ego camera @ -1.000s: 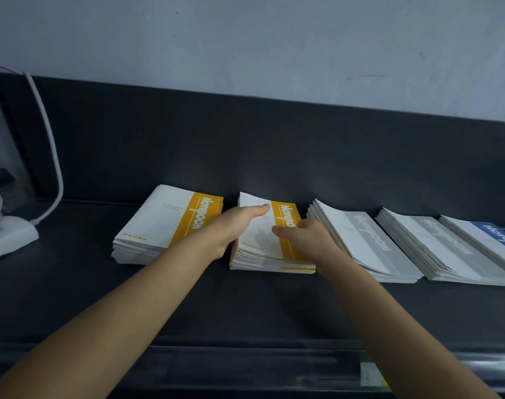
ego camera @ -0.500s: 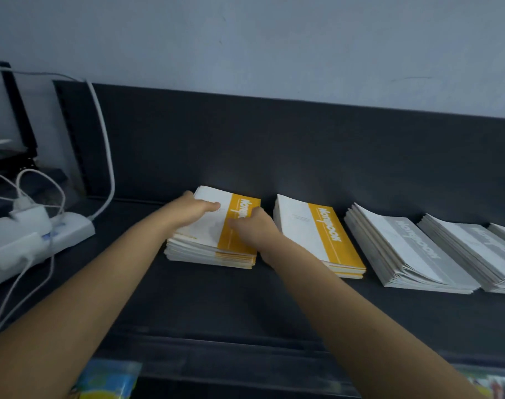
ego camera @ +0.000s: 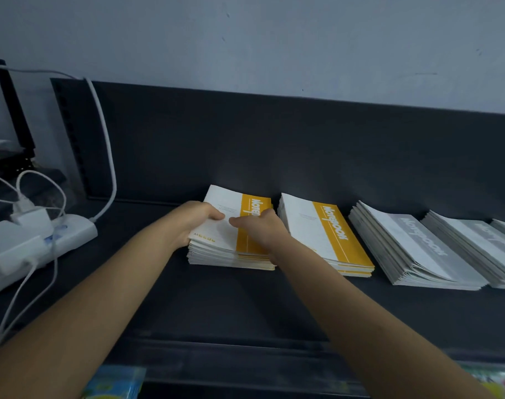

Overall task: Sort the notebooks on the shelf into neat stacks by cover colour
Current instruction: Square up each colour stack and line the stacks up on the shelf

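Squaring up the left yellow pile (ego camera: 227, 204) looks to be the step in hand. Nearest, both forearms reach over the dark shelf (ego camera: 245, 309). The left hand (ego camera: 198, 223) grasps the pile's left edge, fingers curled down its side and thumb on the top cover. The right hand (ego camera: 260, 233) grasps the right edge, thumb laid near the yellow band. The pile lies on the shelf left of the middle, towards the back panel (ego camera: 274, 145), with its lower notebooks fanned out a little at the near edge.

To do this well, I would press both sides inward evenly. Then I would nudge the near edges flush, keeping the pile flat so the thin covers do not buckle. The second yellow pile (ego camera: 326, 231) sits just beside it on the right and should not be knocked. Both are yellow, so joining them may be worth doing. Further right lie two grey piles (ego camera: 412, 249), and at the far left a power strip (ego camera: 72, 234) with white cables.

Below the shelf's front lip some colourful packets (ego camera: 113, 381) show, too blurred to name. The fingertips of both hands are hidden behind the pile's sides. At the right edge a sliver of another pile is cut off, and I cannot tell its colour.
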Demonstrator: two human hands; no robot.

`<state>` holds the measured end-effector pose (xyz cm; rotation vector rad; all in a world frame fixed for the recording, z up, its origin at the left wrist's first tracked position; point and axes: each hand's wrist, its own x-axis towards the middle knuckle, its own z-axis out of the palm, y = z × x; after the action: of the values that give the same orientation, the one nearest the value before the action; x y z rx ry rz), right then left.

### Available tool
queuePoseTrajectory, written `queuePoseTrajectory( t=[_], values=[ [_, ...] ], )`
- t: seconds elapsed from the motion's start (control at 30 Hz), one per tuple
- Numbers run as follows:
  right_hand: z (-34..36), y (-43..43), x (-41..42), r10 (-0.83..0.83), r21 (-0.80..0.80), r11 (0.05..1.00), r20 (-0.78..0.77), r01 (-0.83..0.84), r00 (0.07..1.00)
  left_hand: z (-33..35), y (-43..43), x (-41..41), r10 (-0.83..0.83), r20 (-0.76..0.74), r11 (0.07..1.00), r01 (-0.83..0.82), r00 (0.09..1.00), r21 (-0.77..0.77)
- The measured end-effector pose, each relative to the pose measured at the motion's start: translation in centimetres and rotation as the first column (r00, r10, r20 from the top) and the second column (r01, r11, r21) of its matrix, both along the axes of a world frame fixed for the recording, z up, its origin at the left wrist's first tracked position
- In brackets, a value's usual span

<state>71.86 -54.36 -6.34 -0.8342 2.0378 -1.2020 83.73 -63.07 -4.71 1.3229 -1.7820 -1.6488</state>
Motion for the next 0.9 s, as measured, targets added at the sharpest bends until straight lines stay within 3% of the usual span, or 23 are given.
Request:
queuePoseTrajectory(
  t=[0.33, 0.47, 0.6, 0.7, 0.9],
  values=[
    [0.1, -0.1, -0.4, -0.017, -0.002, 1.0, -0.048, 0.017, 0.999, -0.2, 0.2, -0.7, 0.014, -0.043, 0.999, -0.013, 0.999, 0.041],
    [0.0, 0.3, 0.0, 0.059, 0.072, 0.996, -0.197, -0.046, 0.979, -0.2, -0.2, -0.7, -0.012, -0.026, 1.0, 0.013, 1.0, 0.019],
    [0.0, 0.5, 0.4, 0.164, 0.163, 0.98, -0.321, -0.116, 0.933, -0.4, -0.7, -0.8, -0.047, 0.048, 0.993, 0.052, 0.998, -0.103],
    [0.1, 0.9, 0.3, 0.184, 0.166, 0.979, -0.496, -0.115, 0.849, -0.6, -1.0, -0.8, -0.054, 0.095, 0.986, 0.068, 0.994, -0.152],
    [2.2, 2.8, -1.8, 0.156, 0.071, 0.983, -0.805, -0.169, 0.572, -0.6, -1.2, -1.2, -0.085, 0.138, 0.967, 0.115, 0.987, -0.228]
  ],
)
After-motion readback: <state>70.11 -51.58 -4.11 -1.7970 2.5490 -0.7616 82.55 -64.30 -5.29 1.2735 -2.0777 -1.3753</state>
